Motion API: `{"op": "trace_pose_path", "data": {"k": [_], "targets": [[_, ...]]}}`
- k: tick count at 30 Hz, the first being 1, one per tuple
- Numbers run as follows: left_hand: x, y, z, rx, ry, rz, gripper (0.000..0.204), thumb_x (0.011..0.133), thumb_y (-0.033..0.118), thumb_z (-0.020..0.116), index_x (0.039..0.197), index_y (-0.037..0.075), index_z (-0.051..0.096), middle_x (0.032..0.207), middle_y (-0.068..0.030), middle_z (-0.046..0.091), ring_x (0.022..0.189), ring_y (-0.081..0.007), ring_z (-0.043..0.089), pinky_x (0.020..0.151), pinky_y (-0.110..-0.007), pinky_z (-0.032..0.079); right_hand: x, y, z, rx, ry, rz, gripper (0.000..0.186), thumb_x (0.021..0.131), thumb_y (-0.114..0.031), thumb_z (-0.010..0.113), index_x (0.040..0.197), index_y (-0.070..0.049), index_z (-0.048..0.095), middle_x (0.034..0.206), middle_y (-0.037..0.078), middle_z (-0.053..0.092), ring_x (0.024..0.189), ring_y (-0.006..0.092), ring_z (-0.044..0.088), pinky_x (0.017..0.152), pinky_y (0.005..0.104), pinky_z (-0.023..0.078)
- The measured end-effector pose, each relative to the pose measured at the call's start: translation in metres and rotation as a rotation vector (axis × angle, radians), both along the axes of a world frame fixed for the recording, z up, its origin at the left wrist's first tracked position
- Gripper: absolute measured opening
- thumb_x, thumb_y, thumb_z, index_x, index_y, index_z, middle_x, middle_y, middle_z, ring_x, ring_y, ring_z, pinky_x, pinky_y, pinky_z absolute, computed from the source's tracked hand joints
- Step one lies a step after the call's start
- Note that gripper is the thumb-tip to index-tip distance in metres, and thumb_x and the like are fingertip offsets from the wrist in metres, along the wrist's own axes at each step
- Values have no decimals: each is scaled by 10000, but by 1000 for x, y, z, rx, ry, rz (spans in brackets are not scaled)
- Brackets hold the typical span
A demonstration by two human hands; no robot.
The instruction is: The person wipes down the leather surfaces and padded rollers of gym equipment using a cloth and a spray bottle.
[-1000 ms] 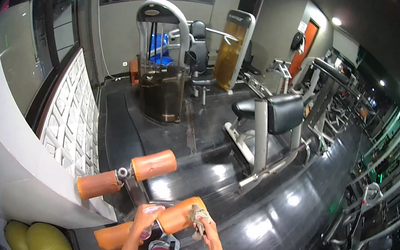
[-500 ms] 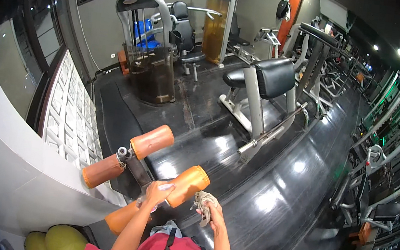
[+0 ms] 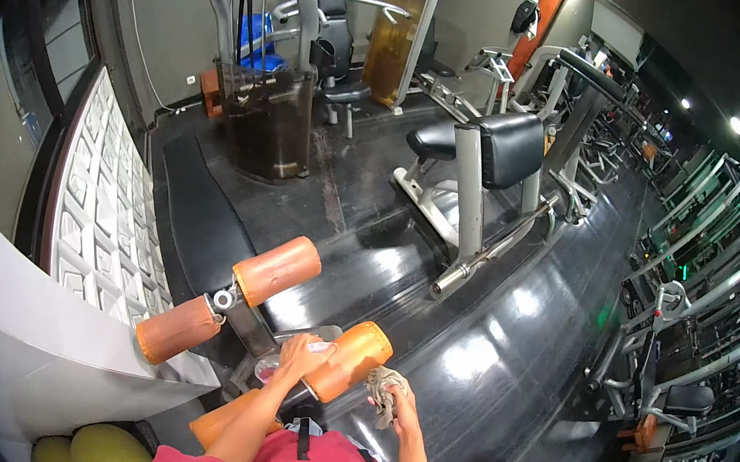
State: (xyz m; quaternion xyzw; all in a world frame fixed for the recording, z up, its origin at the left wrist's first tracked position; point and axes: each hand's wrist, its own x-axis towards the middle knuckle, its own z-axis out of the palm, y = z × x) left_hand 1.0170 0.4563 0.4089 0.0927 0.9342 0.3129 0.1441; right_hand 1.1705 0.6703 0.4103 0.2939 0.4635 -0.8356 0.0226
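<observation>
My left hand [image 3: 299,357] is closed around what looks like a clear spray bottle [image 3: 267,368] with a white head [image 3: 320,348]. Its head points at the bright orange padded roller [image 3: 358,354] just to the right. Fingers partly hide the bottle. In my right hand [image 3: 406,410] is a crumpled grey-beige cloth [image 3: 385,392], close to the roller's right end. Two more padded rollers, one orange-brown [image 3: 278,271] and one darker brown [image 3: 179,330], flank the far end of the bench frame. Another orange roller [image 3: 219,419] is partly behind my left forearm.
A long black bench pad [image 3: 201,209] stretches away beyond the rollers. Ahead stands a machine with a black padded seat [image 3: 509,148] and a metal bar [image 3: 484,267]. A white curved wall [image 3: 4,317] borders the left, with green balls [image 3: 103,450] at its foot.
My view has tilted and shifted slightly, so the machines sit higher in the picture. Both hands stay near the same roller, still holding the bottle and cloth.
</observation>
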Motion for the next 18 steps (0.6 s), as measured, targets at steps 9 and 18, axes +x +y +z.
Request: {"op": "trace_pose_path", "data": {"k": [9,18], "targets": [[-7,-25,11,69,-53,-42,442,823,568,638,880,155,784,874,-146,740,874,-374,709,808,-470,551,4,-9,-20,1,-17,-132,391,876,-84,575,1259,-20,525,1142,142,637,959,263,676,767,413,629],[-2,-54,-4,121,-64,-84,447,801,541,689,770,98,731,764,-144,705,777,-372,690,697,-467,528,-24,-7,-2,157,-39,10,481,816,29,680,1271,-23,533,1069,101,661,889,182,668,734,324,587]]}}
